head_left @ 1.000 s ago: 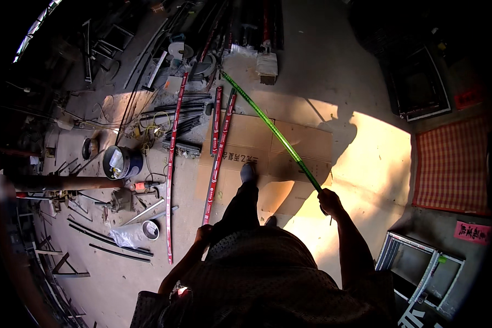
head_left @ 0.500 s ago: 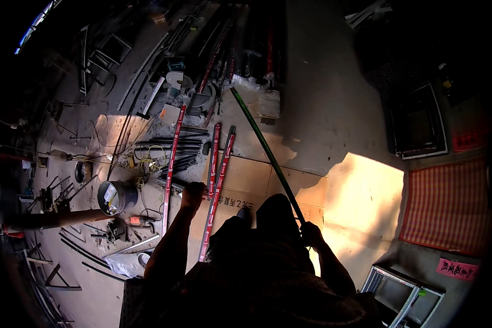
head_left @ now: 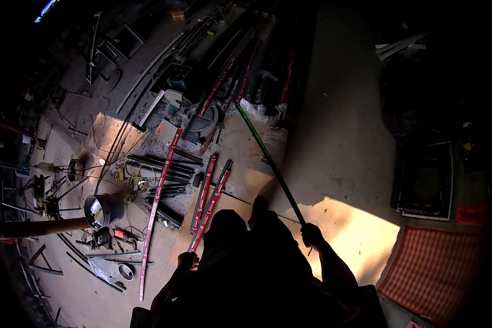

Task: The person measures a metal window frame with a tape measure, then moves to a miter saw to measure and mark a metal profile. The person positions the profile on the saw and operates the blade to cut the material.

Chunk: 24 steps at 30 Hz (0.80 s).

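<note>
My right hand (head_left: 312, 236) is closed around the near end of a long, dark bar with a green printed strip (head_left: 265, 153). The bar slants away to the far left, its far end near the floor clutter. Low beside my left knee, my left hand (head_left: 187, 261) has its fingers curled, and shadow hides what they hold, if anything. Just beyond it lies a bar with red printed film (head_left: 216, 194), and a shorter red-filmed bar (head_left: 204, 191) rests alongside. Further left, a longer red-and-white strip (head_left: 158, 208) stretches across the floor.
A bucket (head_left: 106, 211), a red-and-grey power tool (head_left: 123, 235) and a pile of dark bars (head_left: 167, 175) are on the left. Cardboard (head_left: 240, 198) lies ahead of my legs. On the right are a checked cloth (head_left: 434, 273) and a dark frame (head_left: 425, 180).
My left hand has drawn back from beside the red-filmed bars toward my body. My right hand keeps its hold on the green-striped bar. My feet and the view have shifted.
</note>
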Each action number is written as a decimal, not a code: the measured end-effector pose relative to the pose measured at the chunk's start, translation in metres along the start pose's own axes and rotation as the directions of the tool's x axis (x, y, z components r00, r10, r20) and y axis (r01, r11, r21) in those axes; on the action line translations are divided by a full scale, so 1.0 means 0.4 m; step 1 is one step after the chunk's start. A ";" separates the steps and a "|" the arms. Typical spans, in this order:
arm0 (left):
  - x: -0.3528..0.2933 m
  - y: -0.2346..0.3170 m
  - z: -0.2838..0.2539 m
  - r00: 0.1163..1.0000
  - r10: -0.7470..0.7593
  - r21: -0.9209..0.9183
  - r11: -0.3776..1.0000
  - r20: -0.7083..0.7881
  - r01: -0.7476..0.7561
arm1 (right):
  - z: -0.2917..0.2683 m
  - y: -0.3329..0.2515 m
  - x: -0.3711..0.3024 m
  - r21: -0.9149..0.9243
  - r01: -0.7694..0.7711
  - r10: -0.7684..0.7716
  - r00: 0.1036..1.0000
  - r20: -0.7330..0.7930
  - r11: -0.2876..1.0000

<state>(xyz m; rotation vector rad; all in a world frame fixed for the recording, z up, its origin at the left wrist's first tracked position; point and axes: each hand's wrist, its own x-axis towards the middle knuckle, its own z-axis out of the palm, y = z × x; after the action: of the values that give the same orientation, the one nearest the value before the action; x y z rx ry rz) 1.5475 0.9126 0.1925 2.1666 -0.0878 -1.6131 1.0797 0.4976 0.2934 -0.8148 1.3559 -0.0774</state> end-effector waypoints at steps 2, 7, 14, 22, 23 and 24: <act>-0.066 0.239 0.090 0.998 0.062 -0.308 0.949 -0.017 -0.064 | -0.071 -0.128 0.035 -0.076 -0.010 0.007 0.999 -0.048 0.997; -0.079 0.735 0.109 0.976 0.191 -0.299 0.930 -0.102 -0.213 | -0.126 -0.434 0.206 -0.307 0.120 -0.154 0.984 -0.089 0.944; 0.324 0.960 0.022 0.659 0.750 0.519 0.541 0.058 -0.661 | 0.044 -0.694 0.409 -0.202 0.174 -0.185 0.982 -0.036 0.964; 0.396 1.352 -0.029 0.849 0.519 0.325 0.824 -0.105 -0.464 | 0.145 -0.935 0.604 -0.198 -0.011 0.007 1.000 -0.022 0.980; 0.394 1.401 -0.045 0.862 0.498 0.319 0.836 -0.098 -0.447 | 0.159 -1.000 0.619 -0.181 -0.014 0.011 1.000 -0.019 0.983; 0.390 1.437 -0.057 0.875 0.476 0.308 0.848 -0.089 -0.431 | 0.168 -1.049 0.649 -0.180 -0.036 0.027 0.998 -0.053 0.983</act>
<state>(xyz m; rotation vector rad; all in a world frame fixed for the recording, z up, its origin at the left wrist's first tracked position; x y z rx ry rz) 1.7358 0.3532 0.2748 2.2452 -0.7662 -1.2010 1.3719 0.0950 0.3107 -0.9483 1.4380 0.0510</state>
